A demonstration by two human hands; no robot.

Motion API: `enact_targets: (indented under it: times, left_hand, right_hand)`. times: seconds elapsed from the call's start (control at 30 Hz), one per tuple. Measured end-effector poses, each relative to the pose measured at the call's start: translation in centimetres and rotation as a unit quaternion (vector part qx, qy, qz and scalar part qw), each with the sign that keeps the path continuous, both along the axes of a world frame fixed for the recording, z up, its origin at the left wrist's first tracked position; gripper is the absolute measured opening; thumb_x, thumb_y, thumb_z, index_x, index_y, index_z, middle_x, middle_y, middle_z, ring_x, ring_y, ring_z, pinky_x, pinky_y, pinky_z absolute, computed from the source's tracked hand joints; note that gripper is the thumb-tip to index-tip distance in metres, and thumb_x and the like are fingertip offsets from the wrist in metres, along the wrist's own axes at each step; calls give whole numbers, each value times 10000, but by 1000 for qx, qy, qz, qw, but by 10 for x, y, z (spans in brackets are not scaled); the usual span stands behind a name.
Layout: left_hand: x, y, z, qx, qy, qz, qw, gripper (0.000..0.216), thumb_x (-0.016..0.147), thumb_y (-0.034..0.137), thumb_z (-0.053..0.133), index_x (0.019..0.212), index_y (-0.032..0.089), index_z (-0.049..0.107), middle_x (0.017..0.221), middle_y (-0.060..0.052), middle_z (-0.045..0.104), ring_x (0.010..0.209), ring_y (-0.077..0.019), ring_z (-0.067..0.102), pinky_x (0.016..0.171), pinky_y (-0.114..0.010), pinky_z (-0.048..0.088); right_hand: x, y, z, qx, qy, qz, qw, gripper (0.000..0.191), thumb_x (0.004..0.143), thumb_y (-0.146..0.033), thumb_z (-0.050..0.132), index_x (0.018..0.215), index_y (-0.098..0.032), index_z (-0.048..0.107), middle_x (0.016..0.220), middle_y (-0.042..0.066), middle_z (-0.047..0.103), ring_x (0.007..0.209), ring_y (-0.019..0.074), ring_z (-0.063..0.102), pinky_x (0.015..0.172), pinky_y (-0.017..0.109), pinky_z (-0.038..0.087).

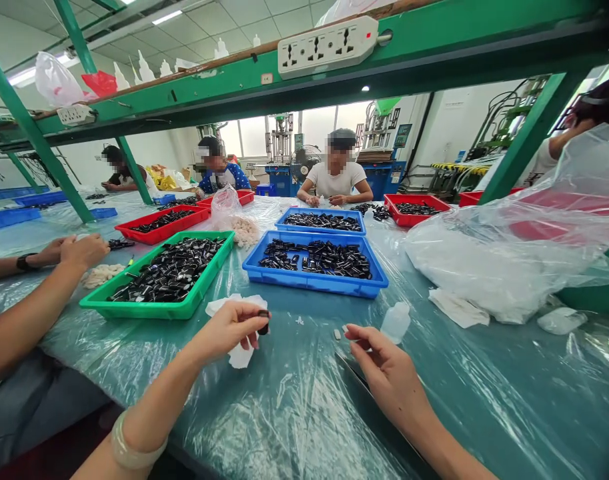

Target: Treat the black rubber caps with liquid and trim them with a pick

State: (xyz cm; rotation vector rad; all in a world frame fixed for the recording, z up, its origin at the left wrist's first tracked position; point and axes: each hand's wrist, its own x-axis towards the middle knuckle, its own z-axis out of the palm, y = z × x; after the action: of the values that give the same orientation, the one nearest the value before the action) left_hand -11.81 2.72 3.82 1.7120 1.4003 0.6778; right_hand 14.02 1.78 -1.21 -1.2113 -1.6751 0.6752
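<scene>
My left hand [227, 328] pinches a small black plastic piece [263, 322] between thumb and fingers. Under and behind that hand lies a crumpled white tissue [241, 357]. On the right, my right hand [384, 370] is low over the table with its fingers drawn together. A tiny pale spot shows at its fingertips; whether it is a nail or a held bit is unclear. Just left of them rests a small white block [337, 334]. A translucent squeeze bottle [396, 322] lies behind my right hand. A dark, flat, long object [351, 367] is partly hidden under that hand.
Ahead are a green tray [97, 303] and two blue trays [317, 285] [279, 223] of black pieces. Red trays [129, 233] stand farther off. A clear plastic bag [484, 260] bulges at right. A co-worker's hands [84, 252] are at left. A green shelf beam [209, 83] crosses overhead.
</scene>
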Motion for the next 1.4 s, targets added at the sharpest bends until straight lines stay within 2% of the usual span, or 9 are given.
enact_targets:
  times: [0.1,0.23,0.5,0.6,0.67,0.8,0.97,1.23,1.4]
  left_hand:
    - [23,6,14,-95,-156,14,983,381,743,481,548,884,135,623,846,-91,673,580,-145,638,482,-193,442]
    - [54,15,21,-107,-211,-18,971,396,724,494,585,880,133,635,825,-101,691,585,-155,656,497,-193,469]
    - [80,23,8,-126,-298,-45,945,329,744,427,598,859,125,659,780,-75,677,541,-118,633,456,-165,450]
    - [80,22,1,-141,-296,-43,944,325,738,420,608,850,119,660,767,-76,678,510,-107,620,433,-155,439]
    - [79,21,-1,-150,-292,-41,944,322,735,420,610,845,121,656,752,-73,680,502,-107,620,428,-152,439]
    - [78,19,-5,-168,-285,-34,943,329,736,433,604,851,127,643,755,-70,684,532,-124,641,443,-156,453]
    - [79,16,-7,-178,-290,-42,939,298,714,384,641,863,125,637,794,-75,679,588,-130,649,470,-163,467]
    - [79,12,-11,-178,-297,-87,934,221,701,264,658,870,121,642,797,-62,668,582,-102,618,471,-159,465]
    - [81,10,-11,-183,-307,-102,928,222,706,251,658,885,120,644,783,-61,670,554,-91,600,461,-159,466]
  right_hand:
    - [0,-1,1,1,-4,12,1000,212,817,-279,477,940,-183,621,852,66,669,733,188,623,633,303,513]
    - [-1,-3,3,6,-12,25,1000,202,831,-273,465,915,-183,625,821,54,657,706,174,613,626,288,502]
    - [-7,-10,11,0,-38,51,998,209,844,-268,453,861,-180,642,717,21,641,628,153,580,569,255,450]
    - [-3,-11,14,10,-110,39,993,227,856,-269,419,808,-185,624,691,23,636,609,155,577,559,260,433]
    - [4,-10,17,4,-224,7,975,192,830,-297,461,765,-187,604,679,34,637,592,174,582,538,277,409]
    - [20,-13,27,-102,-474,1,874,174,669,-341,643,624,-199,553,688,72,651,611,260,612,475,288,314]
    - [22,-19,36,-146,-548,85,819,126,756,-128,470,668,-193,533,767,78,650,680,244,617,509,279,300]
    - [21,-17,30,-152,-499,136,842,200,759,-21,372,735,-157,516,801,68,612,729,190,570,621,273,364]
    - [23,-14,16,-95,-473,118,868,221,684,11,375,716,-174,492,731,37,585,679,175,534,585,266,332]
